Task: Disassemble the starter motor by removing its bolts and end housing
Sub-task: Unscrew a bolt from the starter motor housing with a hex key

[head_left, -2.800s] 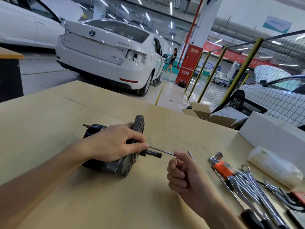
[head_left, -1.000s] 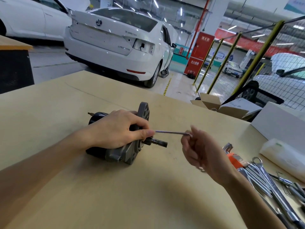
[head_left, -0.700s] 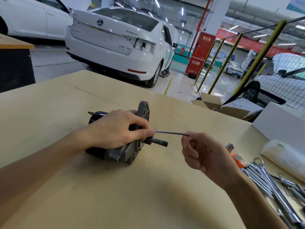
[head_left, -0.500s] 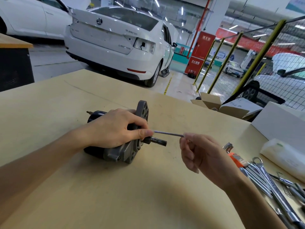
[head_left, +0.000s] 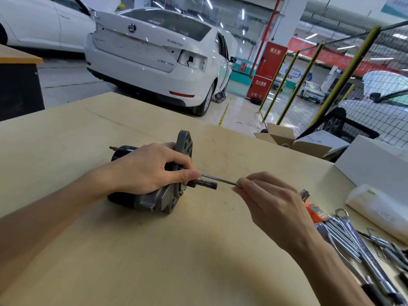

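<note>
We see a bright scene lit by white ceiling strip lamps (head_left: pixel 242 13); soft shadows fall on the pale wooden worktop (head_left: pixel 66 140), chrome spanners (head_left: pixel 353 239) glare and blur, edges bend.

The right hand (head_left: pixel 268 202) has uncurled from a fist into a fingertip pinch on the long bolt (head_left: pixel 220 180) (rod now angled slightly upward toward the motor).

left hand (head_left: pixel 145 171) covers most of the starter motor (head_left: pixel 154 195) body; long bolt (head_left: pixel 218 179) base hidden behind thumb, its far end lost in right hand (head_left: pixel 271 206) grip. wrenches (head_left: pixel 353 239) at right blurred, cut by frame edge.
</note>
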{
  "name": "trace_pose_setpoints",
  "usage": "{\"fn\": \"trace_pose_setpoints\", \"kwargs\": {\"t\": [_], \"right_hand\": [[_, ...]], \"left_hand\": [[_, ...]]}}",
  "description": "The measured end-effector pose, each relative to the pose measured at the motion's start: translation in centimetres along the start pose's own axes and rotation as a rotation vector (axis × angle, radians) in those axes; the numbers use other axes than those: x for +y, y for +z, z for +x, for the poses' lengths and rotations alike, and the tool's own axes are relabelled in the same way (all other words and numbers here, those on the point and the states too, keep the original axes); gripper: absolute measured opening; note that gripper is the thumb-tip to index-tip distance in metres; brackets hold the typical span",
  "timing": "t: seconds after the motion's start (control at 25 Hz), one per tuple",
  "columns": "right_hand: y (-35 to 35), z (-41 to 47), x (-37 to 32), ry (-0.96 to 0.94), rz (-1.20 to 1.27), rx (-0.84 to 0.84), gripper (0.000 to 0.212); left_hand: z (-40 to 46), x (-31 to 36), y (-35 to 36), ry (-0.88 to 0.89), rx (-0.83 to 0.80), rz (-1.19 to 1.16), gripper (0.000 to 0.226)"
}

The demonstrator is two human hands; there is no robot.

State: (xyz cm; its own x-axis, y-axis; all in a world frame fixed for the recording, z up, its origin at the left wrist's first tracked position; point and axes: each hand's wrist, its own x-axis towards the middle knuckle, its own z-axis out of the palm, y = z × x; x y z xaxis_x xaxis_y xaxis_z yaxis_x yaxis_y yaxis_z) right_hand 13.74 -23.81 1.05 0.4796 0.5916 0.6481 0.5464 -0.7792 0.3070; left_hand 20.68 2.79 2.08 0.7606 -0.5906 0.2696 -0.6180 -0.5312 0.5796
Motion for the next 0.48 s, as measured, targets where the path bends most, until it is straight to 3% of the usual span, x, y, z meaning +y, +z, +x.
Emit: {"fn": "trace_pose_setpoints", "kwargs": {"t": [0.08,0.32,0.48], "right_hand": [[0.0,0.0,-0.1,0.116,0.063,-0.011,0.028],[-0.1,0.6,-1.3,0.941,0.673,-0.292,0.079],[0.5,1.4,-2.1,1.320,1.251,-0.366,0.060]], "left_hand": [[0.0,0.0,0.0,0.002,0.003,-0.006,0.038],[0.0,-0.1,0.1,0.024,0.019,0.000,0.035],[0.0,-0.2,0.1,0.036,0.027,0.017,0.039]]}}
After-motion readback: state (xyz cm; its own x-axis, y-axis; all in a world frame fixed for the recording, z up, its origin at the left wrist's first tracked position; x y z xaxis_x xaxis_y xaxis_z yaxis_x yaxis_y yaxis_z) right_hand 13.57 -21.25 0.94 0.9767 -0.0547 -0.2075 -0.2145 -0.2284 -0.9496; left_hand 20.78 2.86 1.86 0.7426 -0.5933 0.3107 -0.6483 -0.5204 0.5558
